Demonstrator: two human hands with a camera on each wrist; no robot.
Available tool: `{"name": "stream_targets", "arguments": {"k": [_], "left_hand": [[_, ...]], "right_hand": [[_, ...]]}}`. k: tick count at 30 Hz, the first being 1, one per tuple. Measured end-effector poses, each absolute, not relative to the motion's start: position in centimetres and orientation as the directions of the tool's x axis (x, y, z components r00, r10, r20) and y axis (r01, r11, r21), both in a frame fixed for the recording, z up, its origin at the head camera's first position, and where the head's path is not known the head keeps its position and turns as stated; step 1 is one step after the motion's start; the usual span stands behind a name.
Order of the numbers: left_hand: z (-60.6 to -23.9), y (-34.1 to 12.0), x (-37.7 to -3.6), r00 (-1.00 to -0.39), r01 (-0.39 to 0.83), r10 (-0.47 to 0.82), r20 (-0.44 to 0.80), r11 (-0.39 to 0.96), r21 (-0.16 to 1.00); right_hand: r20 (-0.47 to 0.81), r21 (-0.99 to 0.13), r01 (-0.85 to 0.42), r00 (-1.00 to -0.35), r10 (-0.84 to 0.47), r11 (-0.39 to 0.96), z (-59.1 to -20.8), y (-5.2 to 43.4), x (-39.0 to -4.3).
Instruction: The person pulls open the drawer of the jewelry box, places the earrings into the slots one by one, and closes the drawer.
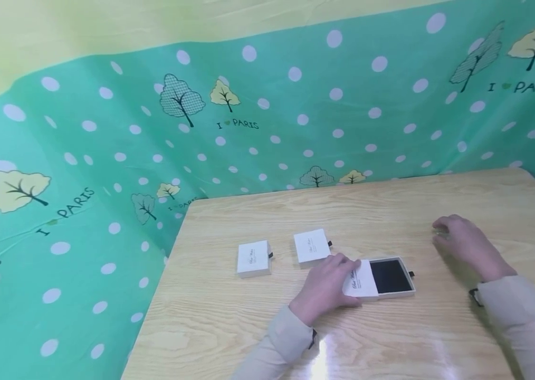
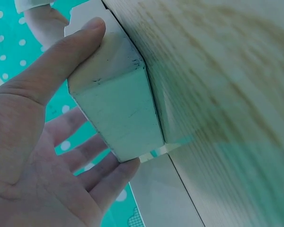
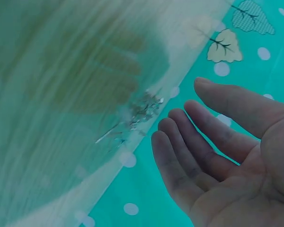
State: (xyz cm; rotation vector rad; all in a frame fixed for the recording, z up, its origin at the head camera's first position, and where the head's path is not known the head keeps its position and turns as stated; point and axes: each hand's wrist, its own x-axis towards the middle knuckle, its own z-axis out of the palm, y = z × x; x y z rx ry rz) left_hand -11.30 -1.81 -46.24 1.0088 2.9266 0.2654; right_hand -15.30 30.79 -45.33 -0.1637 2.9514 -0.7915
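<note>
My left hand (image 1: 325, 285) grips the white sleeve of a slide-out jewellery box (image 1: 361, 279), thumb on the near side and fingers on the far side. The box's drawer sticks out to the right and shows a black pad (image 1: 391, 276) with a small black pull tab. In the left wrist view the thumb lies along the box's white side (image 2: 118, 113). My right hand (image 1: 469, 245) hovers at the right with relaxed, slightly bent fingers. Just beyond its fingertips, in the right wrist view, a small glittering silvery piece (image 3: 144, 113) with a thin pin-like end lies on the table.
Two closed white boxes with black tabs stand left of the open one: one box (image 1: 254, 258) farther left, another box (image 1: 312, 247) right behind the left hand. The light wooden table (image 1: 210, 327) ends at a green dotted cloth (image 1: 267, 132) behind and to the left.
</note>
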Motion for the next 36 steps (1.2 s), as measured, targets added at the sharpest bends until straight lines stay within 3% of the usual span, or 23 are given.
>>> {"name": "stream_targets", "arguments": {"k": [36], "left_hand": [[-46.4, -2.0, -11.4, -0.788, 0.610, 0.616, 0.016, 0.776, 0.164]], "right_hand": [[-0.150, -0.426, -0.057, -0.980, -0.132, 0.903, -46.1, 32.6, -18.2]]}}
